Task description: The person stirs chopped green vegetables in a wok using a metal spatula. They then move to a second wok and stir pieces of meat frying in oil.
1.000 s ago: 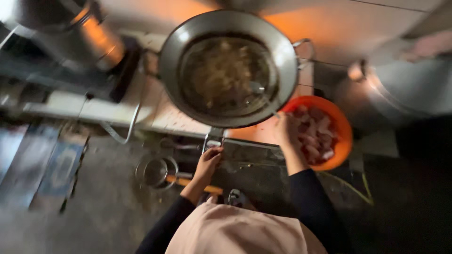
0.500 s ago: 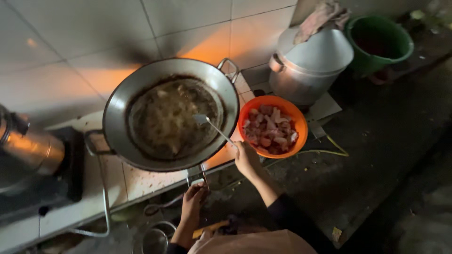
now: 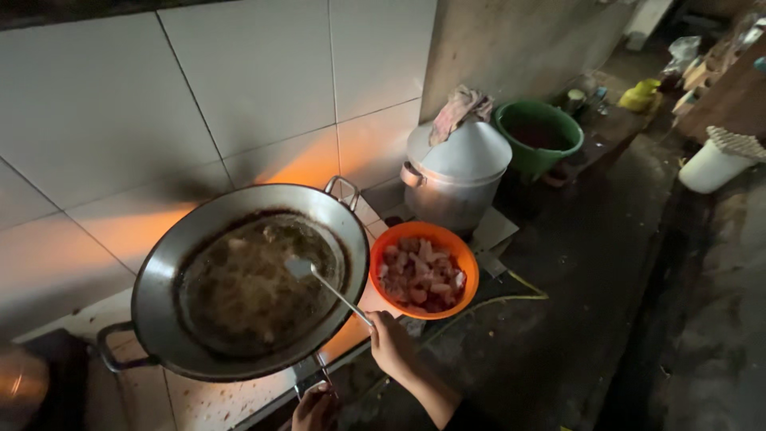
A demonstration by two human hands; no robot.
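I see my right hand closed on the spatula, whose long handle slants up-left into the wok; my left hand grips the stove knob below, farther off

A lidded metal pot is sitting at one o'clock, a green bucket beside it, a white tub at three.
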